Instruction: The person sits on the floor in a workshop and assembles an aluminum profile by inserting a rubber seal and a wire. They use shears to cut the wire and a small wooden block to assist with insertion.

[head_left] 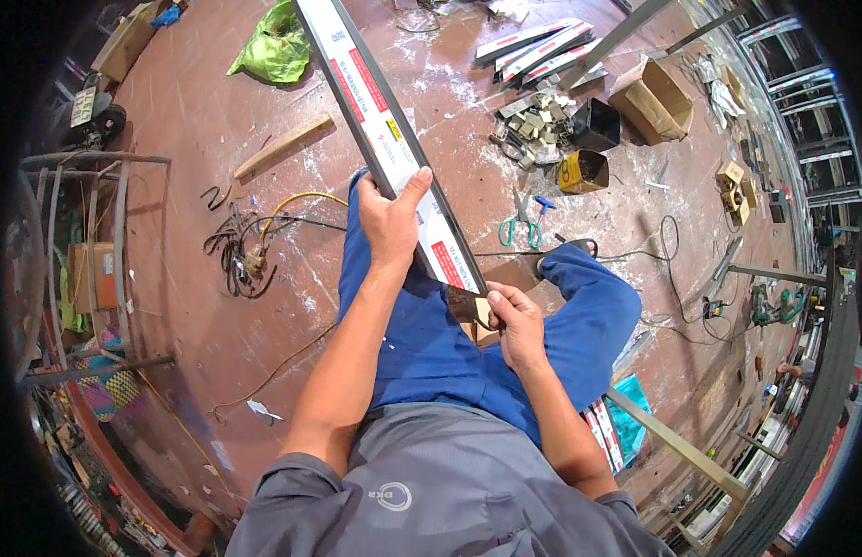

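A bar (386,139) is held in the hands (391,223), its near end between the legs (593,297). Left of it on the floor (190,121), a bag (271,45) is set well ahead; nearer, a stick (283,147) is laid, then a tangle of cables (248,252). Right of the bar, scissors (521,220) are placed. Beyond them, a bin (596,125) is flanked by a pile of metal parts (540,127) on its left and a carton (651,100) on its right; more bars (547,51) are laid beyond the pile.

Brightly lit, fisheye-bent edges, black corners
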`<state>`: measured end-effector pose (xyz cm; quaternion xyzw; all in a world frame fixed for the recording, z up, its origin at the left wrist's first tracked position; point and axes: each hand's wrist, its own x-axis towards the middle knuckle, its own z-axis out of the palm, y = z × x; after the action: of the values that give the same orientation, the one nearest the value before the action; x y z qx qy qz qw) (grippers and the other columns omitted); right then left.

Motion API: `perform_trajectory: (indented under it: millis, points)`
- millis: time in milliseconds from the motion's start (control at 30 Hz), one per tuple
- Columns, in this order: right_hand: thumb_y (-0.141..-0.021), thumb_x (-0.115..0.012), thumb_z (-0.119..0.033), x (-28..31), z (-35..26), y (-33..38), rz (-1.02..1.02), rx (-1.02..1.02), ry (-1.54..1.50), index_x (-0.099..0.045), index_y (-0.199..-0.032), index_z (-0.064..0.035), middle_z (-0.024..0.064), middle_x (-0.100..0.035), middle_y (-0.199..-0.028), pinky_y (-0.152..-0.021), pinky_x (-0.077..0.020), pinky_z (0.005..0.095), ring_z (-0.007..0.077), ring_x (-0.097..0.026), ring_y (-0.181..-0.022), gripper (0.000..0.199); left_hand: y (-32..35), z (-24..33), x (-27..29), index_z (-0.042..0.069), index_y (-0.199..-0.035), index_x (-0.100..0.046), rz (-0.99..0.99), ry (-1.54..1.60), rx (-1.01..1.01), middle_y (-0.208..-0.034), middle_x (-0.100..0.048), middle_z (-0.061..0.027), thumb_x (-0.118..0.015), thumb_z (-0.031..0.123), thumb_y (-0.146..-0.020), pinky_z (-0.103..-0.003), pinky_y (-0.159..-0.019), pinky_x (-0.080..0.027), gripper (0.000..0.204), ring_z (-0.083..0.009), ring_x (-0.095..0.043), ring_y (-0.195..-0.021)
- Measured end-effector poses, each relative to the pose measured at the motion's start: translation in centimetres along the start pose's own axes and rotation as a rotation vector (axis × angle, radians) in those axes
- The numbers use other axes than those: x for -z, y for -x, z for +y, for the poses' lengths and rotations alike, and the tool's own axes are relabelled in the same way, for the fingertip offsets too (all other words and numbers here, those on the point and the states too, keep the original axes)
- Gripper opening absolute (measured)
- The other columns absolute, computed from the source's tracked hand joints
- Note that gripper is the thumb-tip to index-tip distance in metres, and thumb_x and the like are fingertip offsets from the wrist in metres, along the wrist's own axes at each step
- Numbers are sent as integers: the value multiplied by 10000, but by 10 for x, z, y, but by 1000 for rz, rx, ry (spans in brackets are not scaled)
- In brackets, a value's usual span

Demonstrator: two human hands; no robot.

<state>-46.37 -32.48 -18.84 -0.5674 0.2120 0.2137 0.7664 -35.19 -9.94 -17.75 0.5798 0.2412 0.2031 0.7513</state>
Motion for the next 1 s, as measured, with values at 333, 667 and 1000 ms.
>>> perform_trajectory:
  millis: [333, 667, 1000]
  points:
    - [-991, -738, -161, 5, 4, 1, 71, -8, -124, -693, -1224, 20, -7, -625, -799, -626, -470, 256, 91, -559, -652, 298, 2, 8, -11, -66, -1182, -537, 44, -92, 2, -1048, -696, -132, -881, 224, -883, -301, -793, -555, 541, -160, -673, -881]
    - [-1002, -725, -150, 5, 10, -4, 62, -5, -104, -685, -1199, -3, -6, -631, -842, -612, -490, 244, 90, -566, -655, 249, -6, -9, -12, -72, -1192, -553, 93, -210, 4, -1028, -726, -179, -916, 320, -815, -366, -835, -556, 654, -245, -715, -896]
    - [-1006, -727, -158, -1, 13, -7, 133, 16, -115, -689, -1140, -15, -3, -641, -840, -600, -487, 238, 84, -557, -645, 200, -3, -4, -18, -84, -1179, -538, 87, -239, -24, -1022, -713, -158, -911, 256, -838, -316, -764, -570, 609, -186, -702, -850]
